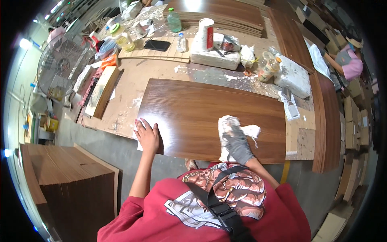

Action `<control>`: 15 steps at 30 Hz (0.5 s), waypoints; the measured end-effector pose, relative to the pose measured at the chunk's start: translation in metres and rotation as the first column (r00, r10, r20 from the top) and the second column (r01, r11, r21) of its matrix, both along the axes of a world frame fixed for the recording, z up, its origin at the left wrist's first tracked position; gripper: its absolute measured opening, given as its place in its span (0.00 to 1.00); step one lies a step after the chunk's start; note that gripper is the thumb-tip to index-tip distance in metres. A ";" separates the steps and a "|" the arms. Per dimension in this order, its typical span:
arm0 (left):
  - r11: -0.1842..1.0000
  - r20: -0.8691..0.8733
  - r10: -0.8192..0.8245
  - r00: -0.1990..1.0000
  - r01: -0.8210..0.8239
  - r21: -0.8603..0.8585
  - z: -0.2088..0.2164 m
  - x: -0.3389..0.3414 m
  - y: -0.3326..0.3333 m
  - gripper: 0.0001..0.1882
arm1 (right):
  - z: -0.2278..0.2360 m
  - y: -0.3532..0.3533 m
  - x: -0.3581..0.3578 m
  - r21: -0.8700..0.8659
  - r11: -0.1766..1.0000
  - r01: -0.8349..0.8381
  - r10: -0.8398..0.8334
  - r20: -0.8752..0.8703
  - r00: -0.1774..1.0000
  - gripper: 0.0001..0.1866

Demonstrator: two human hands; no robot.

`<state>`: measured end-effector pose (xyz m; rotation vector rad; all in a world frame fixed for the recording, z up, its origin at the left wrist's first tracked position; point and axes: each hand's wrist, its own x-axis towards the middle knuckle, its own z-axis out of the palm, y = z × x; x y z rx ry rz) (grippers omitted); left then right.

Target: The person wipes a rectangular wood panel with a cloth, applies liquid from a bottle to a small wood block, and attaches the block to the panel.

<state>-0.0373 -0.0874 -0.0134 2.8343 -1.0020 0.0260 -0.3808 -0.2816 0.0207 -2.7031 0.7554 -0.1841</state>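
A dark brown wood-grain panel (197, 109) lies flat on the worktable in front of me, with light glaring off its left part. Bare and with fingers spread, my left hand (148, 138) rests on the panel's left edge. My right hand (237, 145) wears a grey glove, stained dark over the fingers. It presses a white cloth (252, 131) onto the right half of the panel near the front edge. Folds of the cloth show around the glove, and the fingertips are partly hidden.
Behind the panel stand a white block (213, 54) bearing a red-and-white cup, a phone (157, 45) and several bottles. Stacked panels (225, 24) lie at the back and right. A fan (62, 62) stands left, above a board stack (72, 169). Another person (350, 60) works at far right.
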 end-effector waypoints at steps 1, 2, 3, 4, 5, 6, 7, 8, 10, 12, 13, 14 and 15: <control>0.997 0.017 0.069 0.997 -0.069 0.015 -0.001 -0.004 0.010 0.37 | 0.017 0.016 0.025 -0.012 0.991 -0.133 0.132 -0.100 0.986 0.24; 0.998 0.034 0.062 0.997 -0.061 -0.022 -0.002 -0.012 0.010 0.37 | 0.015 0.019 0.039 0.069 0.974 -0.216 0.222 -0.102 0.970 0.24; 0.998 0.061 0.043 0.997 -0.040 -0.053 0.001 -0.018 0.007 0.36 | 0.013 0.024 0.053 0.155 0.947 -0.283 0.298 -0.086 0.951 0.24; 0.997 0.022 0.032 0.999 -0.030 -0.077 0.002 -0.019 0.006 0.35 | 0.011 0.032 0.075 0.157 0.930 -0.332 0.327 0.059 0.943 0.25; 0.994 -0.013 0.025 1.000 -0.026 -0.105 0.005 -0.019 0.008 0.34 | 0.011 0.040 0.101 0.148 0.912 -0.383 0.351 0.204 0.914 0.26; 0.994 -0.001 0.038 0.999 -0.038 -0.104 0.008 -0.020 0.007 0.32 | 0.003 0.043 0.127 0.126 0.895 -0.427 0.401 0.191 0.896 0.28; 0.994 -0.052 0.061 0.997 -0.066 -0.085 0.014 -0.022 0.003 0.32 | -0.009 0.042 0.154 0.096 0.884 -0.458 0.439 0.173 0.882 0.29; 0.994 -0.024 0.064 0.998 -0.066 -0.082 0.010 -0.016 0.008 0.32 | -0.010 0.045 0.189 0.069 0.885 -0.461 0.438 0.211 0.874 0.30; 0.996 -0.003 0.052 0.999 -0.052 -0.078 0.003 -0.013 0.010 0.32 | -0.021 0.038 0.246 0.021 0.908 -0.419 0.397 0.276 0.875 0.31; 0.998 -0.014 0.031 0.999 -0.032 -0.045 -0.004 -0.011 -0.001 0.32 | -0.034 0.014 0.282 0.036 0.944 -0.327 0.302 0.303 0.904 0.32; 0.999 -0.017 0.033 0.999 -0.033 -0.006 -0.010 -0.012 -0.004 0.32 | -0.043 0.006 0.285 -0.011 0.962 -0.274 0.267 0.277 0.923 0.36; 0.999 -0.004 0.032 0.999 -0.032 -0.033 -0.010 -0.011 0.001 0.31 | -0.045 0.007 0.293 -0.051 0.969 -0.241 0.246 0.259 0.934 0.39; 0.998 0.007 0.025 1.000 -0.024 -0.061 -0.013 -0.011 0.001 0.31 | -0.053 -0.006 0.275 -0.003 0.979 -0.205 0.202 0.203 0.958 0.47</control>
